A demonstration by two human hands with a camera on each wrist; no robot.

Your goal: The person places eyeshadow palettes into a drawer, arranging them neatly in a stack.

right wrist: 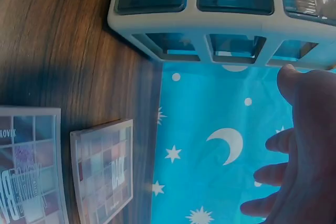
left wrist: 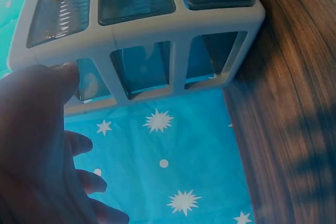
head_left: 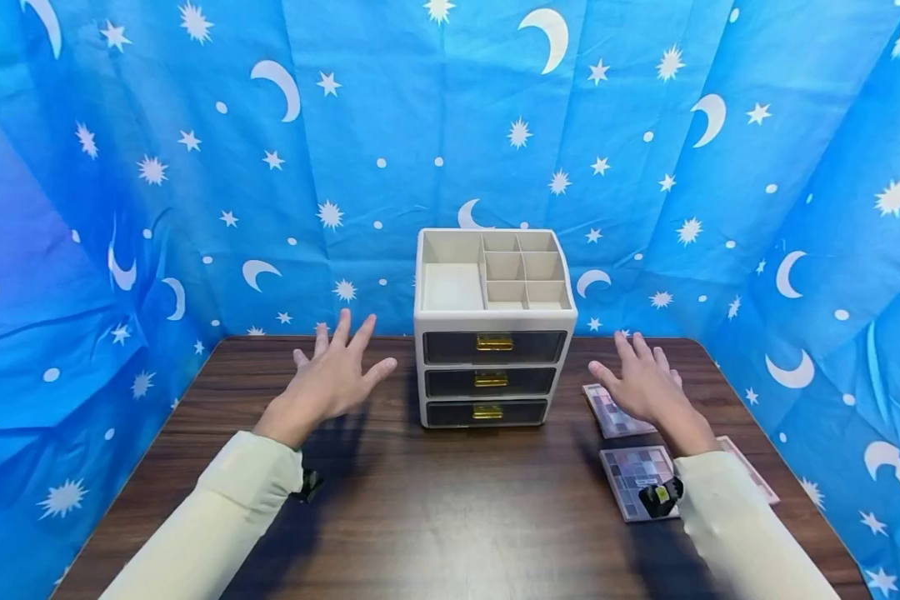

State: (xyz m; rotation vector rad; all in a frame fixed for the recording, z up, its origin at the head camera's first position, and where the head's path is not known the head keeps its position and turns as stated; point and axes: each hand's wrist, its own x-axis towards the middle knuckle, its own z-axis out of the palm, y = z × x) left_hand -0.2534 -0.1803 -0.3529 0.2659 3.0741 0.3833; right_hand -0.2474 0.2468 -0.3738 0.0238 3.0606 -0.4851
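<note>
A white drawer organizer (head_left: 495, 317) stands at the back middle of the dark wood table, its three dark drawers with gold handles all closed. Its top has one large compartment and several small ones, with nothing in them. Left of the organizer, my left hand (head_left: 333, 375) is held above the table with fingers spread and holds nothing. My right hand (head_left: 645, 383) hovers on the other side, fingers extended, over the eyeshadow palettes. One palette (head_left: 611, 412) lies partly under that hand. A second palette (head_left: 633, 475) is nearer the front, by the right wrist.
A third flat palette (head_left: 750, 471) lies farther right, partly covered by the right sleeve. The wooden table (head_left: 450, 517) reaches back to a blue cloth (head_left: 390, 108) with white moons and stars, which hangs behind and along both sides.
</note>
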